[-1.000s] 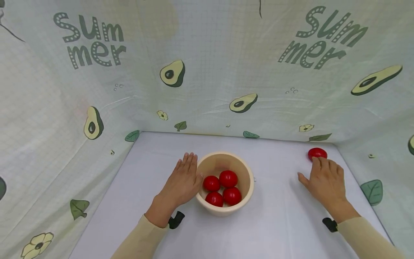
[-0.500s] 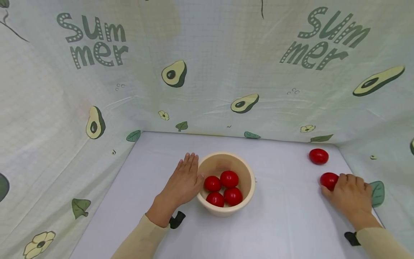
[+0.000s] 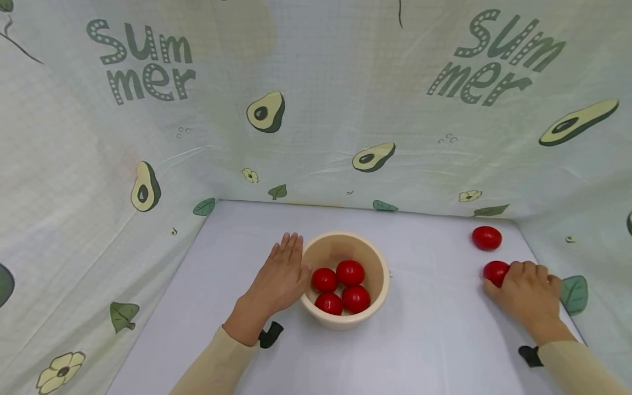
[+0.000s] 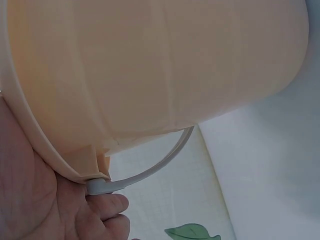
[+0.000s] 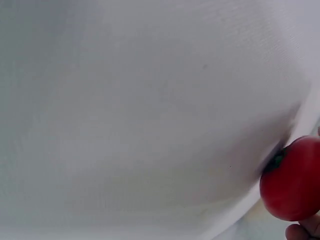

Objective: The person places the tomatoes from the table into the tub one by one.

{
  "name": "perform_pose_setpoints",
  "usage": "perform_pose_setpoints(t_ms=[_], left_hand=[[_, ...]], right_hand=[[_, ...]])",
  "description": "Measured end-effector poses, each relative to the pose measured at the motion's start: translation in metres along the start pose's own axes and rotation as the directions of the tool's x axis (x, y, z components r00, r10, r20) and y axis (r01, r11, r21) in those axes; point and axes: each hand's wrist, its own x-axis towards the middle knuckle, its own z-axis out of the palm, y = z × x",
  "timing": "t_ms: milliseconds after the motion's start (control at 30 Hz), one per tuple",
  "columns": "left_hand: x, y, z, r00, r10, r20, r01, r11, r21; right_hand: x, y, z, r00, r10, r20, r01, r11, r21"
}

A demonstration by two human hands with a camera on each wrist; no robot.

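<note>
A cream plastic bucket [image 3: 379, 280] stands mid-table with several red tomatoes [image 3: 350, 272] inside. My left hand [image 3: 278, 277] rests against its left rim, fingers straight and together. In the left wrist view, the palm touches the rim [image 4: 37, 145] beside the grey handle [image 4: 145, 175]. Over at the right edge of the table, my right hand [image 3: 530, 293] grips a tomato [image 3: 496, 272] between thumb and fingers. That tomato's green stem end [image 5: 275, 161] shows in the right wrist view. Just beyond it lies another tomato [image 3: 486, 238], untouched.
White cloth covers the table [image 3: 415, 345]. A printed curtain [image 3: 316, 109] with avocados and leaves rises along the back and both sides. It runs close beside my right hand.
My right hand has left the far tomato, moved right and nearer to me to another tomato, and then shifted slightly left with it. My left hand stays against the bucket.
</note>
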Motion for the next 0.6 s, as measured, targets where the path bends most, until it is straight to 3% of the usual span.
perform_pose_setpoints(t_ms=[367,467,600], left_hand=[[-0.001,-0.001,0.0,1.0,0.005,-0.004,-0.005,1.0,-0.003],[-0.001,-0.001,0.0,1.0,0.005,-0.006,-0.005,1.0,0.0],[0.0,-0.001,0.0,1.0,-0.004,0.003,0.004,1.0,0.004]], right_hand=[[0.001,0.0,0.001,0.991,0.097,0.089,-0.103,0.993,0.062],[0.001,-0.002,0.001,0.995,0.075,0.064,-0.079,0.995,0.056],[0.003,-0.011,-0.002,0.998,-0.021,-0.053,0.024,0.998,0.057]])
